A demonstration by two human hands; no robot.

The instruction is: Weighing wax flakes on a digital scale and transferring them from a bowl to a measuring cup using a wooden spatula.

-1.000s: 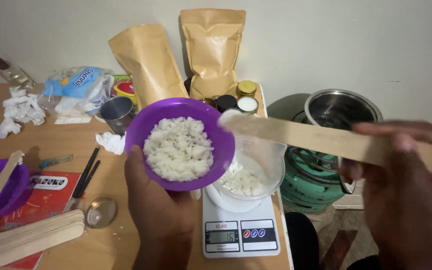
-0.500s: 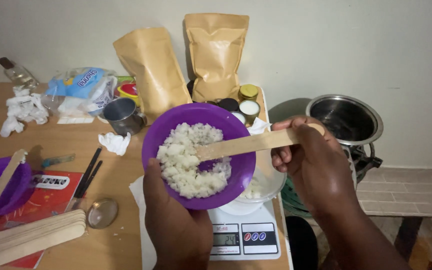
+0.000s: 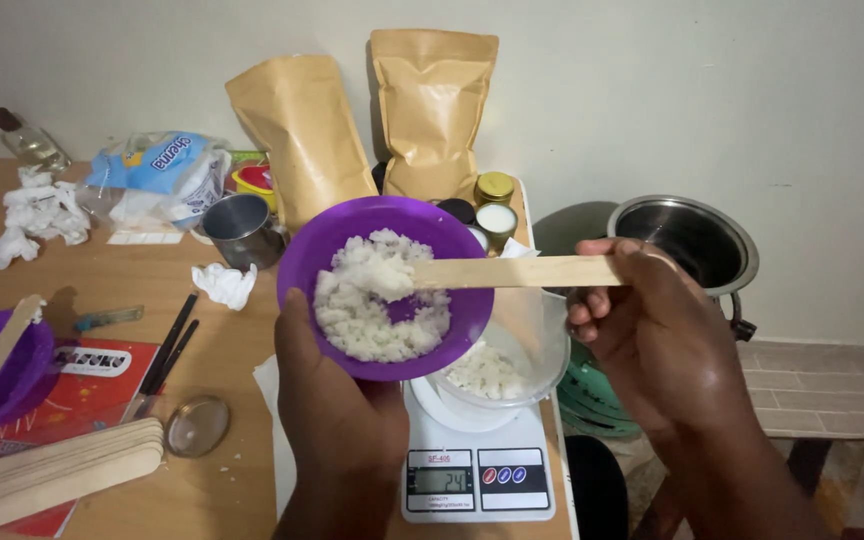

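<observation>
Left hand (image 3: 337, 420) cups the purple bowl (image 3: 384, 285), tilted over the clear cup (image 3: 502, 360) on the scale (image 3: 477, 470). Right hand (image 3: 657, 335), at 3 o'clock, pinches the stick (image 3: 512, 271) in the wax (image 3: 372, 300). A hard scrape could dump clumps past the cup onto the desk (image 3: 102, 290).

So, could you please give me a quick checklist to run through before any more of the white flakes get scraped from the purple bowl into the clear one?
1. Round purple plastic bowl gripped from below by left hand: ok.
2. Purple bowl tilted above the clear glass bowl: ok.
3. Flat wooden stick held in right hand, tip in the white waxy flakes: ok.
4. Clear bowl seated on the white digital scale: ok.
5. Scale display lit and showing a reading: ok.
6. Clear bowl centred on the scale platform: cannot tell, the purple bowl hides it.
</observation>
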